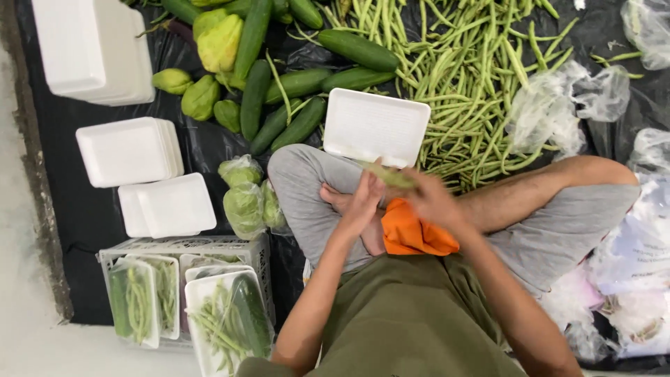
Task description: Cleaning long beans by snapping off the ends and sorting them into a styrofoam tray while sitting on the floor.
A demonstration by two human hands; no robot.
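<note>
Both hands [398,195] pinch green beans [391,176] between their grips.

Seated cross-legged, both forearms angle inward toward twelve o'clock; left hand [363,201] and blurred right hand [431,200] meet, fingers curled closed.

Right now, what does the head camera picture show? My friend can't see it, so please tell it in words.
A person sits cross-legged on black sheeting, the left hand and right hand together holding a pale green vegetable above an empty white foam tray. Green beans, cucumbers and stacked trays lie around.
</note>
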